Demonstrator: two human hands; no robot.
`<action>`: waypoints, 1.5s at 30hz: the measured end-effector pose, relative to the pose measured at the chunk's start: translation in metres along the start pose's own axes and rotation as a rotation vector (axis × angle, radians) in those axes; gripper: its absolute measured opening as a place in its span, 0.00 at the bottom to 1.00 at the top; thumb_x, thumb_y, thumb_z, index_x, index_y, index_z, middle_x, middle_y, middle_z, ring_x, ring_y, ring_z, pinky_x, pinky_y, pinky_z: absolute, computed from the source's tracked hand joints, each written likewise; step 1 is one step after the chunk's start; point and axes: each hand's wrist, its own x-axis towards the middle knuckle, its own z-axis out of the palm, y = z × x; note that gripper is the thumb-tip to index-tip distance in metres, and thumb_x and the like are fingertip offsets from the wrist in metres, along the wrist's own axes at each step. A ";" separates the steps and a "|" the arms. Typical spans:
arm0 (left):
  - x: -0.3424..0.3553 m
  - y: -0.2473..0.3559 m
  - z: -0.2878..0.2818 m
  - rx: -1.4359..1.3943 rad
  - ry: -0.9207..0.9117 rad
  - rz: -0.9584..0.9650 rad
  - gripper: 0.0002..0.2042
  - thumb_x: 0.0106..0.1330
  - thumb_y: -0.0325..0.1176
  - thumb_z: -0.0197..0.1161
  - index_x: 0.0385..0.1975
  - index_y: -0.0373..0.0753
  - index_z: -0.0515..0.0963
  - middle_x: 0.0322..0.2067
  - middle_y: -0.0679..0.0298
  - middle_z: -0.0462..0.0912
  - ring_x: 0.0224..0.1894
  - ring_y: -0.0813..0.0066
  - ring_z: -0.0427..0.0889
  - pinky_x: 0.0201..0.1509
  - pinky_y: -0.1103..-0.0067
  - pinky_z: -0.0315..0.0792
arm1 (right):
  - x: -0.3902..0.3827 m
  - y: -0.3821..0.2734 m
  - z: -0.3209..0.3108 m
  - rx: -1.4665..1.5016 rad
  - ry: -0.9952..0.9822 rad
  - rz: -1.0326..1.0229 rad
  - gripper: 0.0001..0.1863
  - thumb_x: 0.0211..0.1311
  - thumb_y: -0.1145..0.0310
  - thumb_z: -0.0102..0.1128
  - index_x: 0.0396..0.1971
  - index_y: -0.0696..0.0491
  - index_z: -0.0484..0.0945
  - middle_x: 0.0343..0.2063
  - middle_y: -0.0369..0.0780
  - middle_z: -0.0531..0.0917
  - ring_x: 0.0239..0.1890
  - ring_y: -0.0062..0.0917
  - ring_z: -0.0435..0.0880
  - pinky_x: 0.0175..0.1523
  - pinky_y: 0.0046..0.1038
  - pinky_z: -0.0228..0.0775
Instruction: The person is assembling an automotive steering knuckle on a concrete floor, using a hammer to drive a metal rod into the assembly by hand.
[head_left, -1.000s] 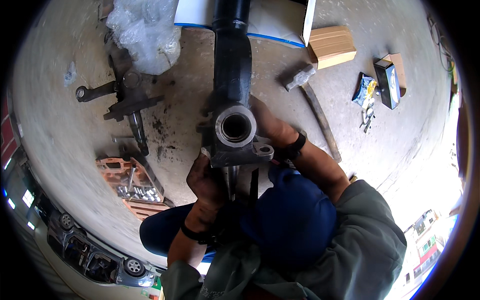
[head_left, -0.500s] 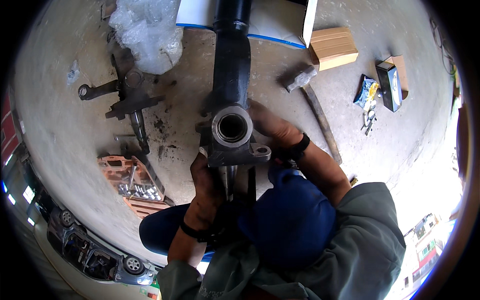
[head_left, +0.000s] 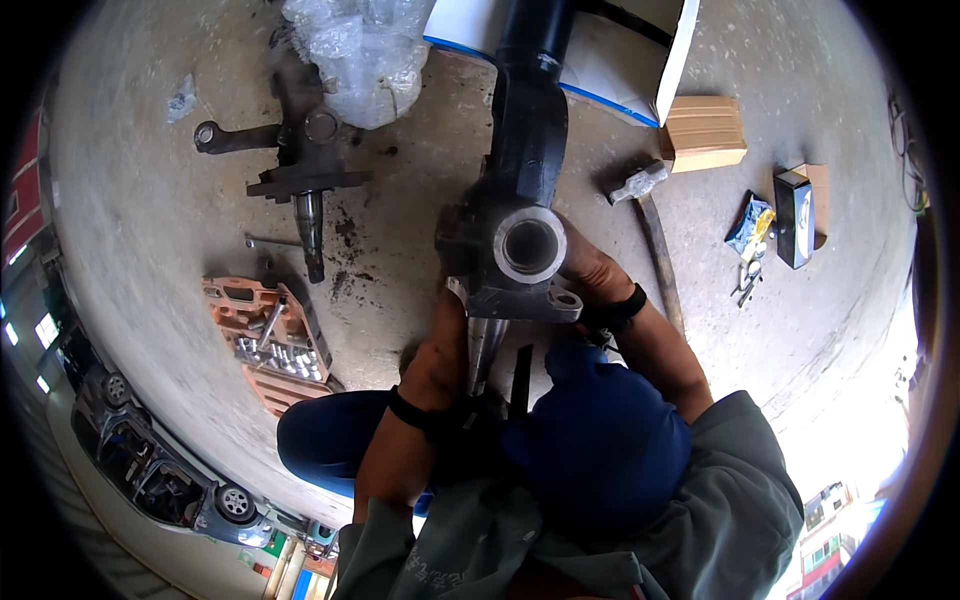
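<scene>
A black steering knuckle [head_left: 490, 258] sits at the end of a thick black axle beam [head_left: 530, 120], its round open bore facing up. Its bright tapered spindle [head_left: 485, 350] points down toward my knees. My left hand [head_left: 453, 245] is closed about the knuckle's left side, dark and partly in shadow. On the other side my right hand [head_left: 588, 265] grips the knuckle from behind the bore, most of its fingers hidden by the metal. Another steering knuckle [head_left: 310, 180], dirty and worn, lies on the floor at the left.
An orange socket set case [head_left: 265, 335] lies open beside my left knee. A sledgehammer [head_left: 655, 240] rests on the concrete to the right, near a cardboard box [head_left: 708, 133]. Farther right are a small dark box [head_left: 795, 218] and a blue-yellow packet [head_left: 750, 225]. Plastic wrap [head_left: 355, 60] is heaped at the back left.
The whole view has shifted, and the knuckle stands farther right in it. The knuckle looks turned slightly, with its spindle showing more. My left hand has moved up along the knuckle's left side.
</scene>
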 end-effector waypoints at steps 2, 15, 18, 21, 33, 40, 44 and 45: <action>0.015 -0.004 -0.012 -0.049 -0.007 -0.018 0.28 0.76 0.53 0.38 0.64 0.37 0.63 0.57 0.60 0.72 0.60 0.70 0.71 0.64 0.74 0.67 | 0.000 -0.003 0.000 -0.004 -0.016 0.007 0.42 0.68 0.51 0.56 0.72 0.60 0.50 0.65 0.43 0.68 0.68 0.29 0.62 0.73 0.29 0.48; 0.057 -0.089 -0.073 0.056 -0.108 -0.100 0.22 0.77 0.43 0.47 0.64 0.37 0.62 0.57 0.59 0.73 0.58 0.71 0.74 0.62 0.76 0.71 | -0.017 0.000 -0.008 -0.022 0.068 0.102 0.34 0.71 0.52 0.53 0.66 0.61 0.62 0.57 0.42 0.76 0.59 0.27 0.73 0.65 0.30 0.61; 0.047 -0.077 -0.049 0.149 0.098 -0.039 0.19 0.75 0.37 0.51 0.62 0.36 0.65 0.52 0.61 0.76 0.51 0.75 0.78 0.56 0.77 0.75 | -0.022 -0.001 -0.011 -0.069 0.123 0.039 0.31 0.71 0.55 0.52 0.64 0.62 0.64 0.55 0.43 0.77 0.58 0.28 0.73 0.64 0.31 0.63; 0.052 -0.065 -0.041 -0.487 0.080 -0.257 0.20 0.74 0.36 0.52 0.62 0.36 0.65 0.54 0.58 0.75 0.53 0.73 0.77 0.57 0.76 0.75 | -0.022 -0.011 0.002 -0.126 0.133 0.029 0.30 0.71 0.59 0.54 0.64 0.63 0.63 0.56 0.45 0.76 0.59 0.29 0.73 0.65 0.31 0.62; 0.066 -0.016 -0.018 0.159 -0.011 0.232 0.17 0.73 0.34 0.53 0.58 0.35 0.68 0.50 0.59 0.77 0.48 0.72 0.79 0.53 0.76 0.76 | 0.011 0.023 -0.001 -0.749 0.305 -0.194 0.32 0.53 0.76 0.64 0.61 0.61 0.66 0.52 0.54 0.79 0.58 0.41 0.78 0.60 0.34 0.71; 0.063 -0.015 -0.022 0.006 -0.037 0.110 0.18 0.73 0.36 0.52 0.59 0.34 0.68 0.51 0.57 0.77 0.49 0.70 0.80 0.54 0.75 0.77 | 0.044 0.037 -0.013 -0.336 0.215 0.008 0.28 0.50 0.73 0.71 0.53 0.61 0.74 0.47 0.51 0.83 0.52 0.32 0.81 0.57 0.31 0.71; 0.075 -0.015 -0.032 -0.134 -0.050 0.067 0.19 0.73 0.37 0.52 0.59 0.34 0.68 0.52 0.56 0.77 0.50 0.68 0.80 0.54 0.74 0.77 | 0.031 0.023 0.000 -0.126 0.176 -0.121 0.27 0.51 0.71 0.71 0.52 0.62 0.75 0.47 0.49 0.84 0.49 0.28 0.82 0.55 0.31 0.71; 0.077 -0.018 -0.034 -0.175 -0.053 0.042 0.19 0.73 0.37 0.52 0.59 0.34 0.68 0.52 0.56 0.77 0.50 0.68 0.80 0.54 0.74 0.77 | 0.031 0.024 0.005 -0.145 0.209 -0.205 0.27 0.51 0.71 0.71 0.52 0.62 0.75 0.46 0.49 0.84 0.49 0.29 0.82 0.55 0.31 0.72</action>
